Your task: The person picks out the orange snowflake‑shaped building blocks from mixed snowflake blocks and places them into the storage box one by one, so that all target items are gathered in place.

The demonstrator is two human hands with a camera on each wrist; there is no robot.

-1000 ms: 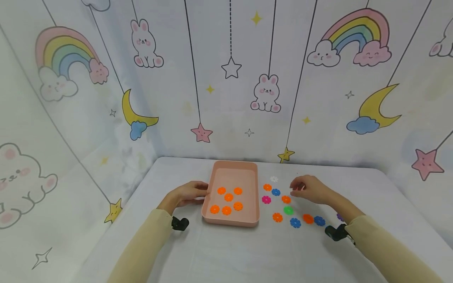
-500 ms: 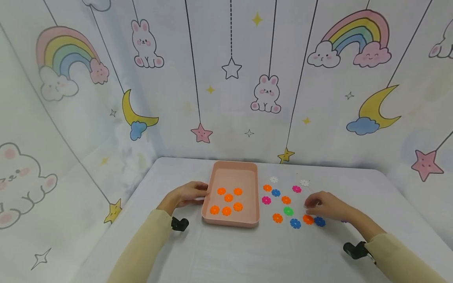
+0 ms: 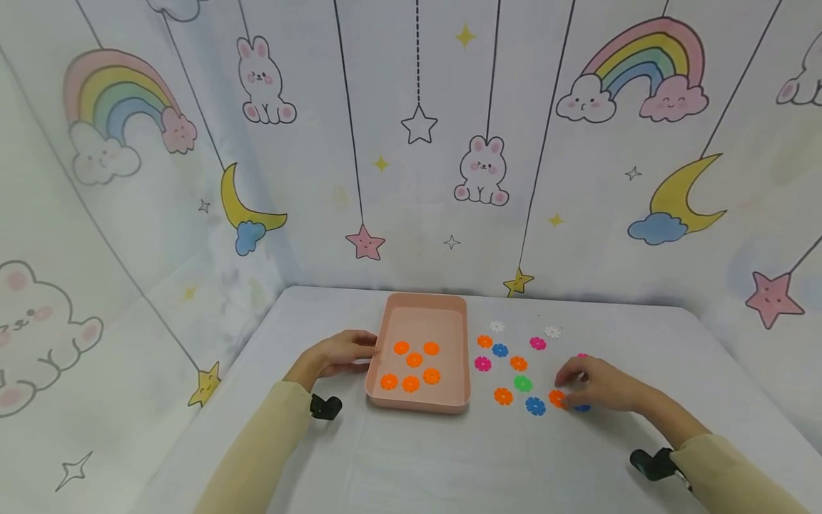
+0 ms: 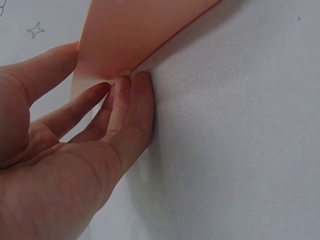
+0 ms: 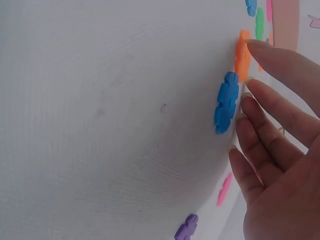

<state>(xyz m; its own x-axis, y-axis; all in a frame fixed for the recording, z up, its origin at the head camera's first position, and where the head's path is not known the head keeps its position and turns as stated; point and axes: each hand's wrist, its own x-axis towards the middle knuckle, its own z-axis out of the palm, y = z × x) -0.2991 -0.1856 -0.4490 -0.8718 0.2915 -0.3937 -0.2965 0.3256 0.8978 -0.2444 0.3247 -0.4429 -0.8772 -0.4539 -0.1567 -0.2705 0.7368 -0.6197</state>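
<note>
My left hand (image 3: pixel 345 351) holds the left wall of a shallow pink tray (image 3: pixel 460 357). In the left wrist view, the thumb lies against the tray (image 4: pixel 145 30) and the fingertips meet its lower edge. Several orange snowflake-shaped plastic discs (image 3: pixel 414 360) lie inside. My right hand (image 3: pixel 604 384) is low over the table at an orange snowflake disc (image 3: pixel 556 397). In the right wrist view, the thumb overlaps this orange disc (image 5: pixel 242 55) and the index fingertip is at its other end. A blue snowflake disc (image 5: pixel 227 102) lies right beside it, mostly hidden by the hand in the head view.
Right of the tray, more snowflake discs lie loose: orange (image 3: pixel 504 396), green (image 3: pixel 523 384), blue (image 3: pixel 536 406), pink (image 3: pixel 483 364) and white (image 3: pixel 497 326). A purple disc (image 5: pixel 187 227) shows in the right wrist view. A patterned cloth backdrop (image 3: pixel 411 185) rises behind the white table.
My right hand has moved right and toward me, from beside the middle discs to the orange disc, uncovering pink and white discs. The left hand and tray have stayed put.
</note>
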